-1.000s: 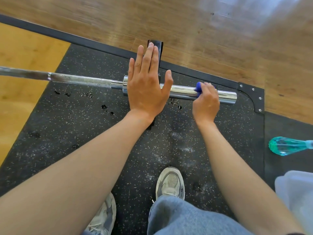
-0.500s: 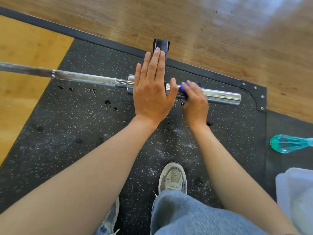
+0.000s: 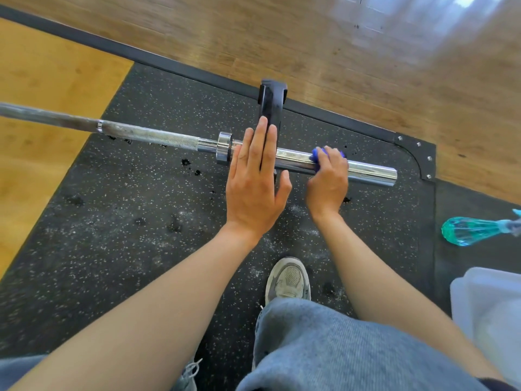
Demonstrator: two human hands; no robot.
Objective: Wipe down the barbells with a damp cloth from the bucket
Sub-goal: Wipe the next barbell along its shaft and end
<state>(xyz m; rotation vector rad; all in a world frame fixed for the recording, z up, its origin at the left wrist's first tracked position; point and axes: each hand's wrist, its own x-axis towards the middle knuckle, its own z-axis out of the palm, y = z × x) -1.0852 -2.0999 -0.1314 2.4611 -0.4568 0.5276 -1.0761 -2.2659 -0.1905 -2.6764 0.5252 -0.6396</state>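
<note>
A steel barbell point(image 3: 158, 138) lies across the black speckled rubber mat point(image 3: 112, 210), its chrome sleeve point(image 3: 369, 172) pointing right and resting on a black stand point(image 3: 272, 100). My left hand point(image 3: 256, 182) lies flat with fingers straight over the sleeve and the stand, just right of the collar. My right hand point(image 3: 328, 182) is closed around the sleeve's middle with a blue cloth point(image 3: 320, 153) bunched under its fingers. Only the top of the cloth shows.
A teal spray bottle point(image 3: 468, 231) lies on the dark floor at the right. A white container point(image 3: 487, 311), perhaps the bucket, sits at the lower right edge. My grey shoe point(image 3: 287, 280) and jeans point(image 3: 324, 348) are below the bar. Wooden floor surrounds the mat.
My right hand with the cloth slid left along the sleeve toward my left hand, then back right to the sleeve's middle. My left hand stayed flat on the bar.
</note>
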